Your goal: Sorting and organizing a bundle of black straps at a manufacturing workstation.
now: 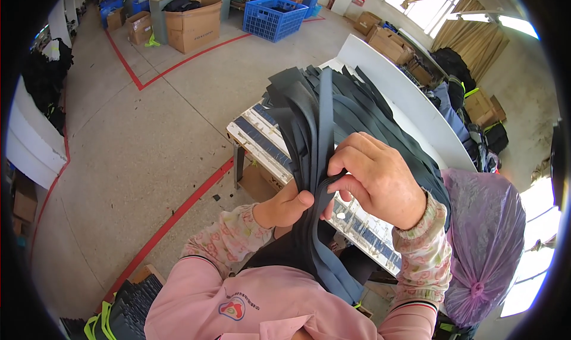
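I see both hands pinching the dark strap bundle (315, 138): left hand (289, 206), right hand (375, 179) (sorting barely started, most unseparated).

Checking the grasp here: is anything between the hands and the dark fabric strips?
Nothing visible. The left hand and right hand both touch the bundle of dark fabric strips directly, fingers pinching one strip.
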The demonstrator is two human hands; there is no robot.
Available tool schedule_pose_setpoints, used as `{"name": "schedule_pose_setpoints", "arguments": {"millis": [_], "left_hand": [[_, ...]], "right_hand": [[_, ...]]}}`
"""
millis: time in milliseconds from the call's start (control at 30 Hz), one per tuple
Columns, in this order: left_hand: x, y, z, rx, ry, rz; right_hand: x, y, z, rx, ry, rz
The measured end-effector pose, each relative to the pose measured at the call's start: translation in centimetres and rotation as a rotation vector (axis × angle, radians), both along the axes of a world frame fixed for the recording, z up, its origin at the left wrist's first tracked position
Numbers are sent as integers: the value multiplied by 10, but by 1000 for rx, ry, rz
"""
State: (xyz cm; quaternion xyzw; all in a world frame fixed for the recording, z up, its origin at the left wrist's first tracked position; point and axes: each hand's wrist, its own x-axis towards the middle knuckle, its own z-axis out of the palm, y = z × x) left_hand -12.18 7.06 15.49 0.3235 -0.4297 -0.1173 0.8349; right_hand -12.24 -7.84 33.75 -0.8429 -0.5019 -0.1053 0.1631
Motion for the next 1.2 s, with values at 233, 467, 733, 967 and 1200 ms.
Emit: {"name": "schedule_pose_setpoints", "arguments": {"millis": [233,467,733,967,1200], "left_hand": [[-11,3,17,122,15,-14],[-12,7,22,262,-25,3],[-12,-1,1,-113,134,-59],[-10,-4,20,-34,84,78],[-6,3,32,-97,76,114]], "right_hand": [[12,-10,34,196,124,-31],[28,-7,40,279,553,58],[23,-20,13,656,469,120],[24,-14,-13,535,409,50],[7,-2,-20,358,96,-67]]}}
